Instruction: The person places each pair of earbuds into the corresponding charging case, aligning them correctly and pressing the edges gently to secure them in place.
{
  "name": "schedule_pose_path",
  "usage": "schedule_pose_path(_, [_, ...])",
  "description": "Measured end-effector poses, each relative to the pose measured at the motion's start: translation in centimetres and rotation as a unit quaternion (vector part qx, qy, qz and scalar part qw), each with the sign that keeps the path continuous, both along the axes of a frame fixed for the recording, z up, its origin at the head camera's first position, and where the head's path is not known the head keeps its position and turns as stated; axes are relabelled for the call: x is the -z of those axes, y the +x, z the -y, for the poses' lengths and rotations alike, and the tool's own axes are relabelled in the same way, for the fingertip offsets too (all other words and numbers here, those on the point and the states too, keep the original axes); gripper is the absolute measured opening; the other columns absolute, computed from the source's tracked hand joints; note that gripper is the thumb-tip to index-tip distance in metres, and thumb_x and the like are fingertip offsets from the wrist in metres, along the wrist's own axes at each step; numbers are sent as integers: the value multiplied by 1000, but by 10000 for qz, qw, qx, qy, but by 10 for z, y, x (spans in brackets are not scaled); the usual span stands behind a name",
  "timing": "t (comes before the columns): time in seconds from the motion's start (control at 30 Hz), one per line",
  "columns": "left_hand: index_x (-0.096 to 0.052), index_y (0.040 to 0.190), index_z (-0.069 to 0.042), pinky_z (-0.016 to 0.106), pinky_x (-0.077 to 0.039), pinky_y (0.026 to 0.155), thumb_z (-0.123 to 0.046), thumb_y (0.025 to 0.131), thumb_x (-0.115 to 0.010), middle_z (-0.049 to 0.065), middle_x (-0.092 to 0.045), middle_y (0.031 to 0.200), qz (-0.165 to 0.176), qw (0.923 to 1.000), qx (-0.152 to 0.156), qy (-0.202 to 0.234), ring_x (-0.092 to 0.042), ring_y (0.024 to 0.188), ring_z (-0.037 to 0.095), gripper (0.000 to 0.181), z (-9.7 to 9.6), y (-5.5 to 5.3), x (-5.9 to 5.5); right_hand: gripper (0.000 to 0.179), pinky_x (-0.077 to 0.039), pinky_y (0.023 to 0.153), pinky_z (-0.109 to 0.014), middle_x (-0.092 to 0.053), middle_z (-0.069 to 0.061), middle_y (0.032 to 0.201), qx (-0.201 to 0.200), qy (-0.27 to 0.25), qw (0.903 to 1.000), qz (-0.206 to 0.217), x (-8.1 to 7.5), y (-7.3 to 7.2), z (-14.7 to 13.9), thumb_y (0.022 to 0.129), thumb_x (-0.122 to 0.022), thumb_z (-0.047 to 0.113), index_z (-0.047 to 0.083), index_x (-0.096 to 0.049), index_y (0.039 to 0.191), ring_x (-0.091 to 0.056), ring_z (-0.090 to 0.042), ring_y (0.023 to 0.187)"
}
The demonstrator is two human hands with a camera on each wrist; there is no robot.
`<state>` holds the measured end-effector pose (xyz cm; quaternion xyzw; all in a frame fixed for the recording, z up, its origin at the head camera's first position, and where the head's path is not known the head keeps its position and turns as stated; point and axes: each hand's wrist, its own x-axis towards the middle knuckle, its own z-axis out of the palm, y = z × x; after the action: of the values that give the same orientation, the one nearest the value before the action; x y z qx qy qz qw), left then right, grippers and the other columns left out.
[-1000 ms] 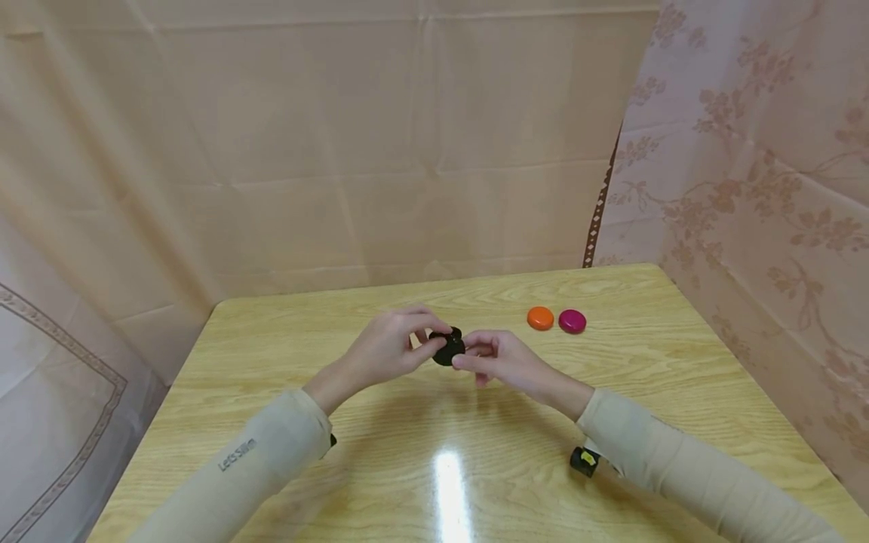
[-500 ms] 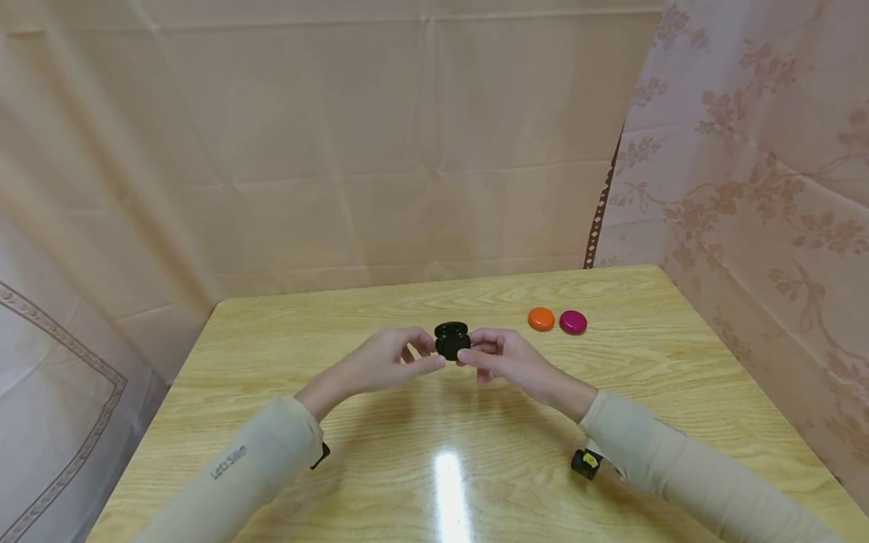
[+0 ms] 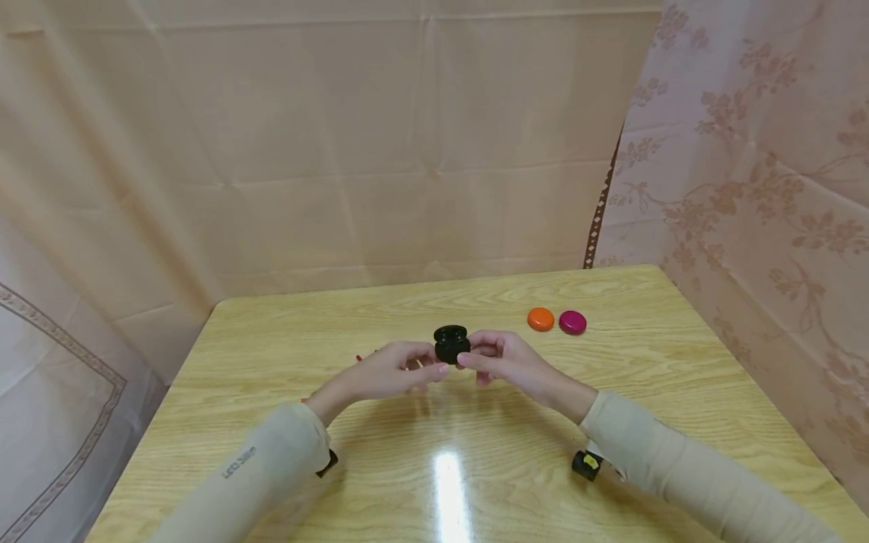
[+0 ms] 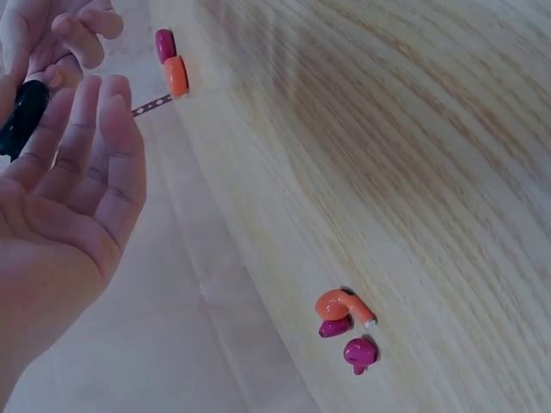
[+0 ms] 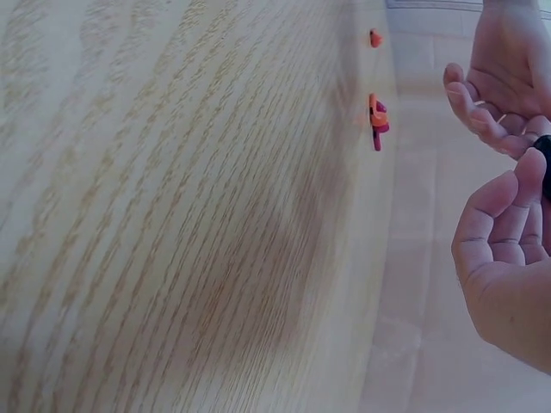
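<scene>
A small black earbud case [image 3: 451,351], its lid raised, is held above the table between both hands. The right hand [image 3: 505,366] pinches its right side between thumb and fingers. On the other side, the left hand [image 3: 390,371] has thumb and index finger at the case's lower left edge. In the left wrist view, the black case [image 4: 26,116] lies by the left fingertips, partly cut off by the frame. The other left fingers are loosely bent. An orange earbud [image 4: 334,304] and a magenta earbud [image 4: 361,351] lie on the table; the left arm mostly hides them in the head view.
An orange round case [image 3: 541,319] and a magenta round case [image 3: 573,323] sit side by side toward the back right of the wooden table [image 3: 611,392]. A beige curtain [image 3: 305,151] hangs behind the back edge, and a floral curtain [image 3: 767,188] on the right.
The left fingers have come off the top of the black case down to its left side, and the raised lid now shows. Red bits appear behind the left hand. The right hand barely moved.
</scene>
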<state>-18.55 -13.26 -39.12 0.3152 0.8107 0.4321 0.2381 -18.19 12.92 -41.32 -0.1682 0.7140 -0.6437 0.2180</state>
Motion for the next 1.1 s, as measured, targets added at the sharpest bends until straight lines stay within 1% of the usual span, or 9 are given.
schedule_pose_path(0.13, [-66,106,-10,55,-56,78,-46,105,-53,15,-70,107,11,9998,-188,49,-69,91,38,38,-2,2,1,37,-57,76,-33,-72,-17,110,-15,2,10000,-8,-1,1,1,99,-70,25,-1,-62,124,-62,-17,73])
schedule_pose_path(0.27, [-67,108,-10,56,-55,77,-46,106,-52,13,-71,105,22,9993,-328,151,-69,90,38,39,-2,1,3,37,-57,75,-33,-70,-23,113,-43,10,10000,-34,-1,1,2,99,-69,25,-1,-63,124,-62,-17,73])
schedule_pose_path(0.33, [-68,108,-13,57,-55,77,-45,105,-53,11,-71,103,-20,9991,-357,205,-68,90,40,35,-2,1,3,37,-57,75,-31,-69,-25,114,-55,24,10000,-38,-1,2,2,99,-69,25,-1,-63,124,-62,-17,74])
schedule_pose_path(0.4, [-68,107,-16,58,-55,76,-44,105,-54,7,-71,100,-84,9990,-360,256,-68,89,41,31,-2,1,3,36,-56,74,-30,-69,-26,114,-67,38,10000,-52,-1,2,2,100,-68,25,-1,-63,124,-62,-17,74])
schedule_pose_path(0.53, [-69,105,-18,57,-56,76,-43,105,-55,2,-71,98,-152,9989,-348,291,-68,89,41,29,-2,0,3,37,-56,74,-30,-69,-27,114,-95,49,9999,-74,-1,2,2,100,-68,25,-1,-62,125,-62,-17,74])
schedule_pose_path(0.77, [-70,106,-18,58,-55,76,-43,105,-55,2,-70,98,-156,9987,-354,318,-68,90,42,29,-2,0,2,37,-57,75,-31,-69,-27,114,-119,88,9999,-67,-1,2,0,100,-68,27,1,-62,126,-63,-19,77])
schedule_pose_path(0.93, [-70,108,-19,50,-57,74,-43,105,-55,2,-70,98,-223,9987,-375,270,-68,90,41,29,-2,0,1,37,-57,75,-32,-71,-22,112,-143,111,9998,-61,-1,2,0,99,-69,29,3,-62,125,-64,-20,77])
schedule_pose_path(1.0, [-70,107,-19,47,-57,74,-43,105,-55,2,-70,98,-246,9987,-369,254,-68,90,40,28,-2,0,1,37,-57,76,-32,-70,-23,112,-164,121,9998,-64,-1,1,0,99,-68,30,3,-62,125,-64,-20,77])
schedule_pose_path(1.1, [-70,105,-19,47,-57,74,-43,105,-55,1,-70,98,-272,9986,-359,260,-68,89,40,28,-2,-1,1,37,-57,76,-32,-69,-25,113,-193,135,9997,-56,-1,1,0,100,-68,30,3,-62,126,-64,-21,76])
